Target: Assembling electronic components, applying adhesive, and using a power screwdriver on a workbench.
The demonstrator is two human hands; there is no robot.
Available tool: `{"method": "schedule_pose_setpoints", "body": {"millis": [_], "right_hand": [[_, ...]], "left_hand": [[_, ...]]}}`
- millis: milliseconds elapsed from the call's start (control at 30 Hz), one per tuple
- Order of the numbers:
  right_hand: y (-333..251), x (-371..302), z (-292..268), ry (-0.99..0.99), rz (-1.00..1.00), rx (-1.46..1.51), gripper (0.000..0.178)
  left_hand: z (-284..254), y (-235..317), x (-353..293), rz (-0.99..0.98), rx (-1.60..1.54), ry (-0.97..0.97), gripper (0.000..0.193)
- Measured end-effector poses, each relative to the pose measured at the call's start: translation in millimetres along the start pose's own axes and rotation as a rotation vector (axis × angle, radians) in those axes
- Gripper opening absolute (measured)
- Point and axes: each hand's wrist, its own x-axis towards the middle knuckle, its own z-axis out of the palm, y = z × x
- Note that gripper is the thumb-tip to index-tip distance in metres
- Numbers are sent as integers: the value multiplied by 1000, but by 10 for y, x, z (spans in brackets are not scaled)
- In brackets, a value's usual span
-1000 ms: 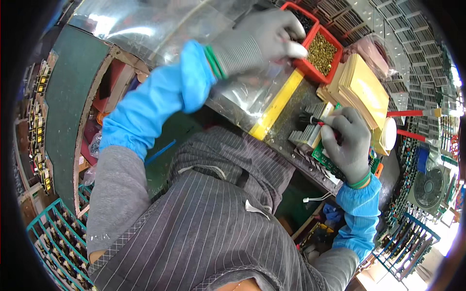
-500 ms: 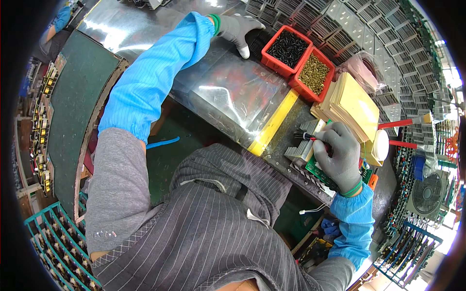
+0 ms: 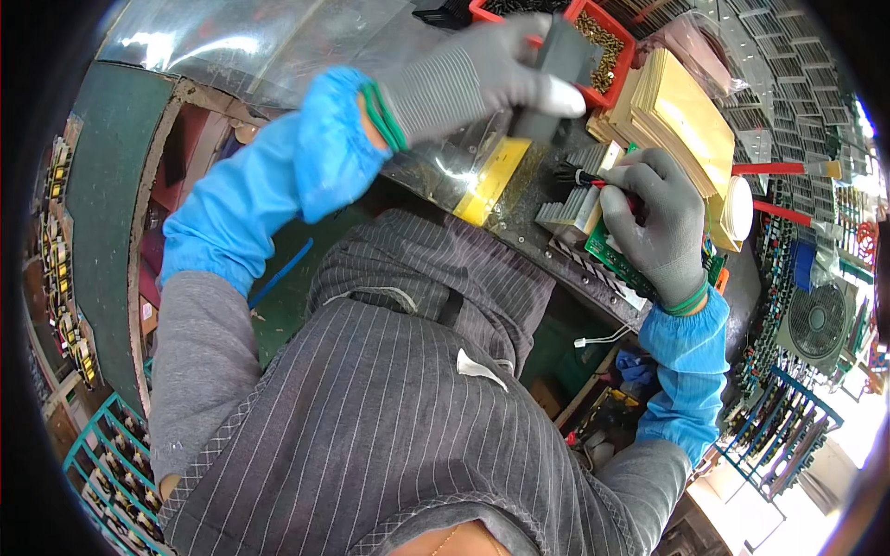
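Observation:
My gloved left hand (image 3: 468,79) is blurred by motion, its thumb and fingers closed round a dark rectangular block (image 3: 549,83), raised above the bench in front of the red bins. Beneath my gloved right hand (image 3: 658,218) lies a green circuit board (image 3: 604,248), partly covered by the palm. Thumb and forefinger of that hand pinch a short bundle of red and black wires (image 3: 582,176) with dark ends. The wire ends lie over a finned grey heat sink (image 3: 567,218) standing at the board's left side.
A red bin (image 3: 607,88) of brass-coloured screws stands behind the block, beside another red bin (image 3: 479,9) with black parts. Yellowish sheets (image 3: 686,120) are stacked to the right, near a white round roll (image 3: 737,208). Yellow tape (image 3: 491,183) marks the bench (image 3: 519,218).
My left hand has come from the far bench, left of the bins, toward the right hand and now carries the dark block. The right hand keeps its pinch on the wires.

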Motion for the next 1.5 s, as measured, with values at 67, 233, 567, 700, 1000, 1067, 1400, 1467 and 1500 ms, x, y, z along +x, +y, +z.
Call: {"method": "schedule_pose_setpoints", "body": {"millis": [67, 233, 567, 700, 1000, 1067, 1400, 1467, 1500], "right_hand": [[17, -27, 0, -5, 25, -7, 7], [-3, -45, 9, 0, -2, -23, 8], [12, -72, -5, -5, -10, -31, 9], [27, -49, -27, -23, 29, 44, 11], [462, 1087, -132, -93, -248, -524, 19], [525, 1364, 81, -387, -61, -814, 23], [546, 1539, 538, -551, 68, -870, 25], [545, 1570, 533, -582, 108, -871, 25], [523, 1593, 522, -583, 92, -876, 25]], "left_hand": [[290, 168, -163, -137, 233, -7, 39], [647, -142, -178, -124, 294, 35, 37], [798, -75, -22, -120, 550, -25, 37], [815, -201, 26, 49, 653, 42, 36], [854, -276, -14, -91, 503, 12, 39], [856, -382, 56, -9, 541, -4, 44], [889, -226, 56, -209, 497, -12, 39], [851, -224, 64, -246, 429, -46, 39], [843, -206, 59, -244, 426, -29, 39]]}}
